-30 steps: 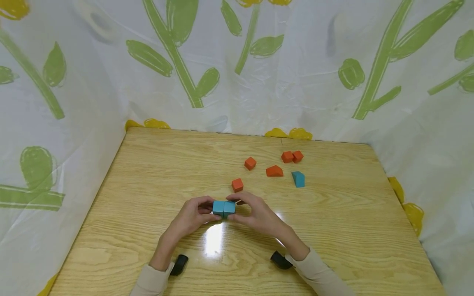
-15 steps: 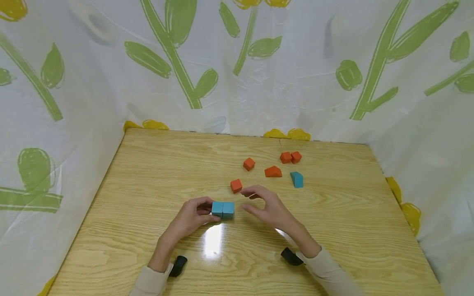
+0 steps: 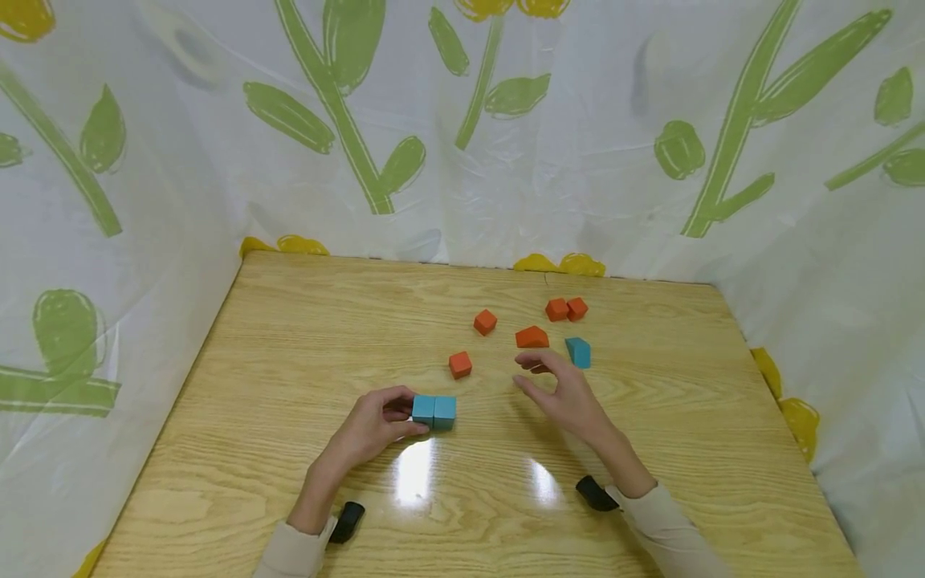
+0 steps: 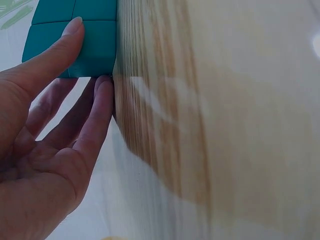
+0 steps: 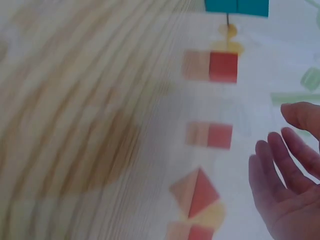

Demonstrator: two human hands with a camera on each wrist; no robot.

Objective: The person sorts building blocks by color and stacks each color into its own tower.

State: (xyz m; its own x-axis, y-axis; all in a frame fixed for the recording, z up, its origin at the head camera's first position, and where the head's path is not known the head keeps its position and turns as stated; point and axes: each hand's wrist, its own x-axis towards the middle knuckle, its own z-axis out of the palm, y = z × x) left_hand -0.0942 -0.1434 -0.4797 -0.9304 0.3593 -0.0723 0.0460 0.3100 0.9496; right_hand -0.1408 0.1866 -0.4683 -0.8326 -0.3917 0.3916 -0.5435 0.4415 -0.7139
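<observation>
In the head view, blue cube blocks (image 3: 444,407) stand side by side on the table, left of centre. Seams in the left wrist view show a second layer in this blue stack (image 4: 95,47). My left hand (image 3: 370,425) holds its left end, thumb (image 4: 55,55) on the near side and fingers on the far side. Well to the right, my right hand (image 3: 567,397) hovers with fingers spread from the thumb and nothing between them. Just beyond its fingertips lie a red slant-sided block (image 3: 532,338) and a blue slant-sided block (image 3: 579,353).
A red cube (image 3: 459,365) sits just behind the blue stack, another red cube (image 3: 485,323) farther back. Two more red cubes (image 3: 557,310) lie close together at the back right. White curtains (image 3: 462,201) with painted plants border the wooden table (image 3: 303,337).
My right hand has let go of the blue blocks and moved off to the right, towards the slant-sided blocks. The left hand keeps its hold and has stayed in place.
</observation>
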